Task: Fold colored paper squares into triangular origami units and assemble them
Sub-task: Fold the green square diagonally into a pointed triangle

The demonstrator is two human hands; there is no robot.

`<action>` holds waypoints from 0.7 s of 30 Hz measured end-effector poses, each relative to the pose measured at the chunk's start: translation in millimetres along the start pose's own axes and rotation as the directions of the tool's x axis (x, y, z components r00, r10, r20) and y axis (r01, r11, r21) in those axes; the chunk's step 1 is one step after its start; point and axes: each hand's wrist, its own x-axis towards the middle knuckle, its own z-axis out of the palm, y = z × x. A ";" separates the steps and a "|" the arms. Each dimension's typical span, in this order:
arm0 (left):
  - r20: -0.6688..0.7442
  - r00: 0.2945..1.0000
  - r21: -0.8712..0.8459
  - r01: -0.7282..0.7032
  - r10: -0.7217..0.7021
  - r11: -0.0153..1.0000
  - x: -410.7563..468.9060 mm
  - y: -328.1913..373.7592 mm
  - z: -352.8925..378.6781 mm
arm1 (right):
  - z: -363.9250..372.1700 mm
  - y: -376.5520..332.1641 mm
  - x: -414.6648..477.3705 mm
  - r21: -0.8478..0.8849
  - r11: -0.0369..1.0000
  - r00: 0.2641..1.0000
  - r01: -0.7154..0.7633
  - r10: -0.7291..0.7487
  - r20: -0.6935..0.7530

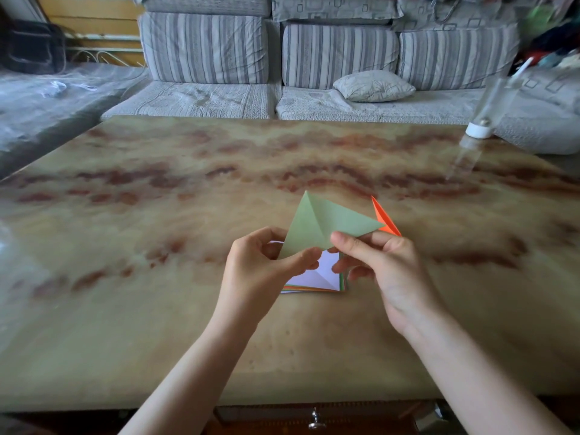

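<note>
Green paper [317, 224], folded into a triangle-like shape with one crease running down from its top point, is held up above the table [157, 215], near the middle of the head view. The left hand [260, 271] pinches the paper's 7 o'clock corner between thumb and curled fingers. The right hand [386, 271] pinches its lower edge at about 5 o'clock, thumb on top and fingers beneath. Both hands are clamped on the same sheet and sit close together.

Directly below the sheet, at 6 o'clock from it, a stack of paper squares [317, 277] lies flat on the table, white face up with coloured edges showing; the hands partly hide it. At 3 o'clock from the green paper an orange folded unit [384, 216] lies on the table, its lower end hidden behind the right hand's fingers.

Towards 2 o'clock on the table stands a clear bottle [489, 105], blurred. Beyond the far edge, at 12 o'clock, is a striped grey sofa [204, 48] with a small pillow [373, 86] on its seat.
</note>
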 end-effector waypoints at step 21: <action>-0.037 0.998 0.042 0.051 -0.049 0.998 9.1 -17.0 -24.5 | -23.6 -6.8 13.3 0.059 0.997 0.993 0.042 -0.035 -0.116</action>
